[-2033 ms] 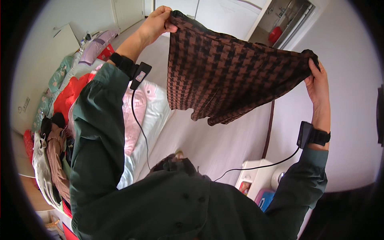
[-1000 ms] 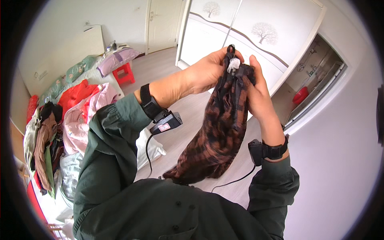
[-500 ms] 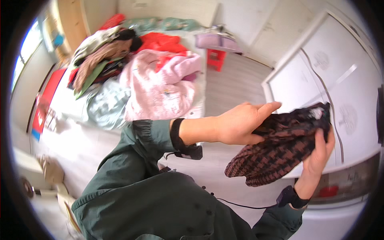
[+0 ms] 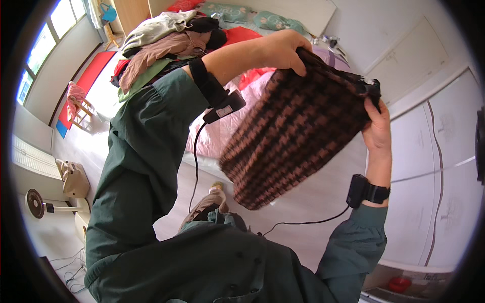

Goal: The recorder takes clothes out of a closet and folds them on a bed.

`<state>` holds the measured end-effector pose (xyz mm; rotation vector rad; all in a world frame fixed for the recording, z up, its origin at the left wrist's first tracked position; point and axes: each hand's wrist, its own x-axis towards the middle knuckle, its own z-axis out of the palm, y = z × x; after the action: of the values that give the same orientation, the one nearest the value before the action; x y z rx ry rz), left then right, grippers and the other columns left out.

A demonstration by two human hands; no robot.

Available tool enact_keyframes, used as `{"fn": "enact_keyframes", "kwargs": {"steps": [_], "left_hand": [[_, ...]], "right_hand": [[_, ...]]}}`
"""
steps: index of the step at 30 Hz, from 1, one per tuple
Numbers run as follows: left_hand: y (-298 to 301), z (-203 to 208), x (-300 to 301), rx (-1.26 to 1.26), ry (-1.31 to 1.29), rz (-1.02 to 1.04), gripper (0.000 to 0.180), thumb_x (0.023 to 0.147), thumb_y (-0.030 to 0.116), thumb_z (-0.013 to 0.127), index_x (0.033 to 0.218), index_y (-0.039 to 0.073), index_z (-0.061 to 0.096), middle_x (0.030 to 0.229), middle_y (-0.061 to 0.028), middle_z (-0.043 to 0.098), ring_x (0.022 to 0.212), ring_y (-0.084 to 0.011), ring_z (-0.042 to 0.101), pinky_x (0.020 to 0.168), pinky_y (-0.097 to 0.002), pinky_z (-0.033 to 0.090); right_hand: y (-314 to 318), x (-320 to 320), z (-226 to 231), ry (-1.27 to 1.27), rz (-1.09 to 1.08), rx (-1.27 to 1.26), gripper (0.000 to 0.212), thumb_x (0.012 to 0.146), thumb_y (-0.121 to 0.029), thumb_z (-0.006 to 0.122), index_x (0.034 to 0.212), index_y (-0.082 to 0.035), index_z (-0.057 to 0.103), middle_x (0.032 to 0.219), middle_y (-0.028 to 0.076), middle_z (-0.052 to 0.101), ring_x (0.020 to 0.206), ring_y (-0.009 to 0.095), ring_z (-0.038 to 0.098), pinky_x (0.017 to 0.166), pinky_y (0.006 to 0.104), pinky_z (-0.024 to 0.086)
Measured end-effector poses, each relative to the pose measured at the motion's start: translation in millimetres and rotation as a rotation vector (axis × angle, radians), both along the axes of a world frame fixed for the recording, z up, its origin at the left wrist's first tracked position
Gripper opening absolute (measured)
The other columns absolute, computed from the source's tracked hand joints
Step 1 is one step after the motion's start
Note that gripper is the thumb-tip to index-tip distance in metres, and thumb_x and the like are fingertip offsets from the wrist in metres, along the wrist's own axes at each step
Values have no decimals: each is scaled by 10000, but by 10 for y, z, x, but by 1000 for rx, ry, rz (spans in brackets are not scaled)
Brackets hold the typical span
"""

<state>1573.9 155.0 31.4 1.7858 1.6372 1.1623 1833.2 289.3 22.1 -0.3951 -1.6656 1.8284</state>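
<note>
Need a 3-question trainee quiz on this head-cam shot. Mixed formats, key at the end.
1. Multiple choice: what pattern does the held garment have?
A) plain grey
B) brown-and-black houndstooth
C) blue stripes

2. True or false: the heap of clothes is in the lower right of the picture.

3. Short answer: which of the person's hands is higher in the picture?

Key:
1. B.
2. False; it is in the upper left.
3. The left hand; the right hand grips the garment lower down, at its right corner.
</note>
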Motion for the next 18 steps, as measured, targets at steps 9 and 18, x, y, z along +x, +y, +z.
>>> {"fn": "enact_keyframes", "kwargs": {"steps": [9, 18], "left_hand": [[-964, 191, -500, 256, 440, 206, 287, 597, 33, 625, 877, 14, 569, 754, -131, 569, 677, -245, 553, 625, -306, 450], [-2152, -2063, 250, -55, 368, 128, 222, 625, 36, 569, 843, 56, 533, 799, -77, 512, 777, -265, 532, 697, -354, 438]], "right_hand": [[-184, -721, -515, -169, -34, 564, 300, 817, 34, 516, 1112, -18, 535, 1048, 35, 579, 958, 110, 530, 836, 262, 435], [-1300, -242, -2153, -369, 428, 664, 290, 767, 38, 524, 1047, -10, 584, 776, 185, 591, 728, 348, 550, 681, 375, 441]]}}
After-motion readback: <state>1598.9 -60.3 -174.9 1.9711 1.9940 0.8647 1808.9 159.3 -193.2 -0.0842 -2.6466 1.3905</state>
